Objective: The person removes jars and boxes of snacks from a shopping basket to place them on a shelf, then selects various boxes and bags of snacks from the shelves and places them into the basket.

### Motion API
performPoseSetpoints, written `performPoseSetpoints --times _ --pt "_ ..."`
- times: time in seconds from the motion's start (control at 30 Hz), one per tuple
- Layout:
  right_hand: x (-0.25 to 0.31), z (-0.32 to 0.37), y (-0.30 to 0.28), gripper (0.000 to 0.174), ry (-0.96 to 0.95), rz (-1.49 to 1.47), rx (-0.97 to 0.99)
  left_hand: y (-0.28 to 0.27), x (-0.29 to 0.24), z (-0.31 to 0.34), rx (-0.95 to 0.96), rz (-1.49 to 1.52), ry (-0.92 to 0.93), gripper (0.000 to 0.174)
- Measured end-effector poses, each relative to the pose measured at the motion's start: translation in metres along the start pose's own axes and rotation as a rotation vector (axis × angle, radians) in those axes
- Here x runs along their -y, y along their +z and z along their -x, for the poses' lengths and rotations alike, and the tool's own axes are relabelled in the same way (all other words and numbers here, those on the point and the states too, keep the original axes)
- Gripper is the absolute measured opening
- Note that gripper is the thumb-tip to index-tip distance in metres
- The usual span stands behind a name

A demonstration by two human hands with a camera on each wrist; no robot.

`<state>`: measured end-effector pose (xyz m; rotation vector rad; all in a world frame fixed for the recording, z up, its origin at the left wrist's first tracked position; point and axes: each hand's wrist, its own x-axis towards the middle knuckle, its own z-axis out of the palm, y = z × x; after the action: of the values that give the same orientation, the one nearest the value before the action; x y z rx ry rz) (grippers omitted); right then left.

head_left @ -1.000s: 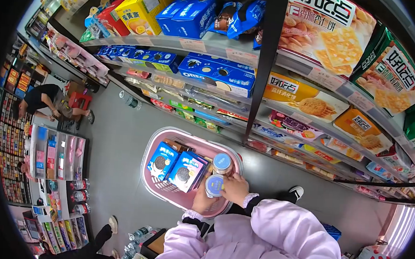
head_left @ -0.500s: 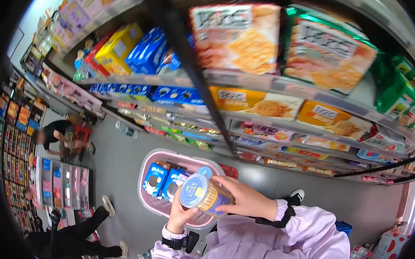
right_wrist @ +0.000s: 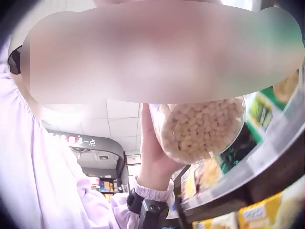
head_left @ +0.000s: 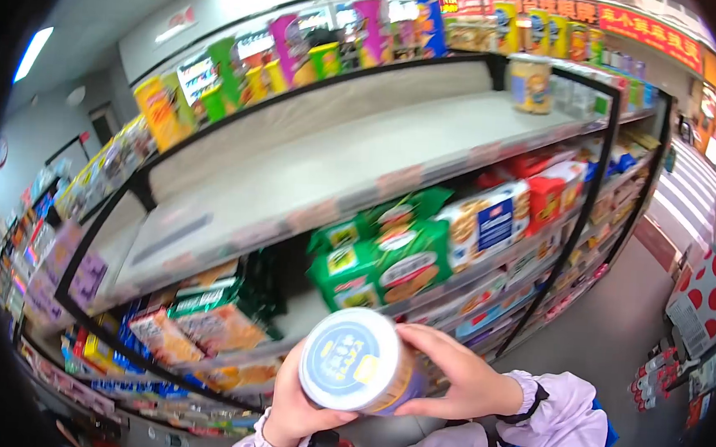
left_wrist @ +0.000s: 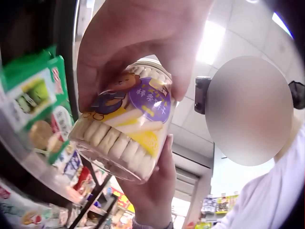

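Observation:
Both hands hold a clear jar (head_left: 354,361) with a blue lid and a purple label, tilted so its lid faces the head camera. My left hand (head_left: 296,404) grips its left side and my right hand (head_left: 463,376) its right side, thumb underneath. The left wrist view shows the jar (left_wrist: 126,119) full of pale stick biscuits, a bear on its label, with the left hand (left_wrist: 138,33) curled over the lid end. In the right wrist view the jar's base (right_wrist: 205,129) faces the camera; blur covers much of the nearer hand.
A shelf's wide top board (head_left: 321,164) lies ahead, with another jar (head_left: 530,85) at its right end. Green biscuit packs (head_left: 388,262) and boxes fill the tiers below. Colourful tubs stand behind the shelf. A polka-dot box (head_left: 710,294) is at the far right.
The head view has swung up from the basket and floor to the shelf top. Both hands have lifted the jar away from the pink basket.

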<state>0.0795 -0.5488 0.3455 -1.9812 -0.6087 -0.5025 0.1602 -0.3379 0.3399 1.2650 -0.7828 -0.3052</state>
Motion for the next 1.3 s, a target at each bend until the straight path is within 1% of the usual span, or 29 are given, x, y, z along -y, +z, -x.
performPoseSetpoints --times 0.07,0.1,0.13,0.17,0.2,0.23,0.27,0.33,0.4,0.47,0.5,0.53,0.57,0.6,0.67,0.77,0.8,0.83,0.9,0.97,1.07,1.1,1.13,1.2,1.23,1.27,1.3 --pt "0.009 0.005 -0.04 0.084 -0.074 0.15 -0.132 0.029 -0.012 -0.048 0.134 -0.009 0.08 0.103" --pt "0.011 0.009 -0.059 0.086 -0.068 0.2 -0.179 0.046 -0.016 -0.071 0.186 -0.008 0.141 0.105" --pt "0.014 0.011 -0.078 0.087 -0.03 0.184 -0.212 0.063 -0.022 -0.094 0.233 0.0 0.205 0.106" --pt "0.013 0.011 -0.096 0.086 -0.024 0.133 -0.252 0.077 -0.028 -0.113 0.256 -0.008 0.2 0.108" --pt "0.011 0.01 -0.113 0.086 -0.016 0.08 -0.289 0.092 -0.035 -0.13 0.285 -0.016 0.219 0.106" --pt "0.007 0.007 -0.132 0.085 -0.063 0.103 -0.325 0.104 -0.037 -0.15 0.319 -0.055 0.268 0.104" --pt "0.006 0.0 -0.152 0.085 -0.12 0.062 -0.311 0.114 -0.04 -0.169 0.349 -0.095 0.318 0.102" --pt "-0.004 -0.011 -0.188 0.084 -0.182 0.002 -0.325 0.147 -0.058 -0.195 0.329 -0.032 0.287 0.097" --pt "-0.013 -0.022 -0.225 0.082 -0.2 -0.027 -0.298 0.167 -0.064 -0.226 0.336 -0.071 0.371 0.092" --pt "-0.017 -0.034 -0.258 0.079 -0.122 -0.141 -0.267 0.182 -0.066 -0.26 0.3 -0.204 0.461 0.089" --pt "-0.026 -0.039 -0.276 0.078 -0.11 -0.079 -0.262 0.188 -0.065 -0.274 0.277 -0.244 0.475 0.087" --pt "-0.033 -0.044 -0.293 0.077 -0.098 -0.018 -0.259 0.197 -0.069 -0.282 0.248 -0.248 0.445 0.083" --pt "-0.036 -0.05 -0.305 0.073 -0.139 0.09 -0.299 0.202 -0.068 -0.294 0.218 -0.306 0.434 0.082" --pt "-0.039 -0.05 -0.315 0.068 -0.091 0.277 -0.384 0.206 -0.064 -0.308 0.188 -0.363 0.422 0.08" --pt "-0.038 -0.054 -0.322 0.063 0.042 0.528 -0.511 0.212 -0.054 -0.336 0.098 -0.486 0.441 0.08" --pt "-0.051 -0.064 -0.326 0.064 0.075 0.434 -0.488 0.225 -0.045 -0.362 -0.006 -0.68 0.425 0.082" --pt "-0.059 -0.067 -0.327 0.065 0.053 0.494 -0.486 0.23 -0.042 -0.368 -0.037 -0.745 0.412 0.083" --pt "-0.069 -0.071 -0.328 0.066 0.031 0.555 -0.483 0.236 -0.037 -0.375 -0.067 -0.783 0.454 0.086" --pt "-0.086 -0.078 -0.333 0.068 0.015 0.639 -0.466 0.245 -0.034 -0.382 -0.056 -0.806 0.371 0.086" --pt "-0.096 -0.082 -0.337 0.065 0.007 0.624 -0.482 0.252 -0.031 -0.388 -0.05 -0.829 0.311 0.089" --pt "-0.109 -0.084 -0.348 0.061 0.04 0.627 -0.493 0.254 -0.003 -0.407 -0.074 -0.752 0.418 0.084" --pt "-0.112 -0.083 -0.353 0.06 0.059 0.63 -0.492 0.257 -0.004 -0.402 -0.071 -0.803 0.417 0.084" --pt "-0.114 -0.081 -0.358 0.064 0.098 0.631 -0.491 0.258 -0.002 -0.402 -0.037 -0.775 0.39 0.084" --pt "-0.119 -0.076 -0.367 0.069 0.098 0.583 -0.502 0.261 0.004 -0.404 -0.011 -0.779 0.367 0.086" --pt "-0.121 -0.075 -0.37 0.072 0.127 0.484 -0.493 0.264 0.003 -0.403 0.008 -0.772 0.36 0.087" --pt "-0.121 -0.074 -0.376 0.069 0.136 0.559 -0.462 0.266 0.002 -0.401 0.026 -0.766 0.351 0.087" --pt "-0.126 -0.075 -0.382 0.068 0.095 0.39 -0.426 0.268 0.001 -0.402 0.044 -0.776 0.381 0.086"
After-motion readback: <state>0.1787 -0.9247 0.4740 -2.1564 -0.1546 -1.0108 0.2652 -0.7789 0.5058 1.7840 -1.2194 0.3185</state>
